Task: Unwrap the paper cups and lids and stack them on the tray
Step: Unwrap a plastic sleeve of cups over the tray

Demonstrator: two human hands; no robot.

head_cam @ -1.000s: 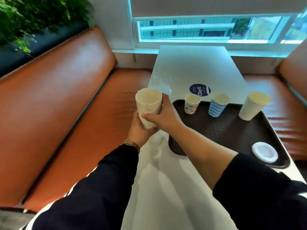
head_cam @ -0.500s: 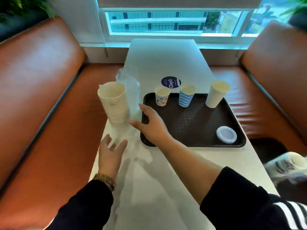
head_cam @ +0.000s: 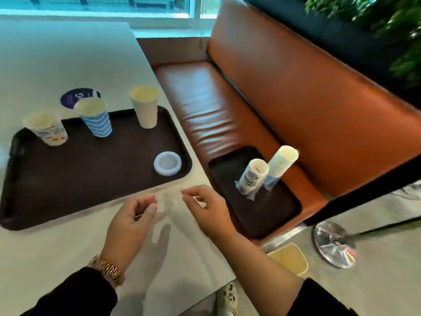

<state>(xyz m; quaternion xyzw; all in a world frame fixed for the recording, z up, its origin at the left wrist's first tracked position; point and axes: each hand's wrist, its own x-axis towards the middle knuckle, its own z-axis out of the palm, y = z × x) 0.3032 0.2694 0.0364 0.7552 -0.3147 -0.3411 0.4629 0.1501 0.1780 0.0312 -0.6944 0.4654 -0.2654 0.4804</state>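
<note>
White table (head_cam: 68, 247); both hands empty above it; tray (head_cam: 91, 179) beside.

I wear black sleeves (head_cam: 75, 293) on both arms, the right one pushed up my forearm. A gold link watch (head_cam: 107, 269) circles my left wrist, at the cuff.

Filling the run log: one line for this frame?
left hand: empty | right hand: empty | table tray: three cups, one lid | bench tray: two wrapped cup stacks
</note>
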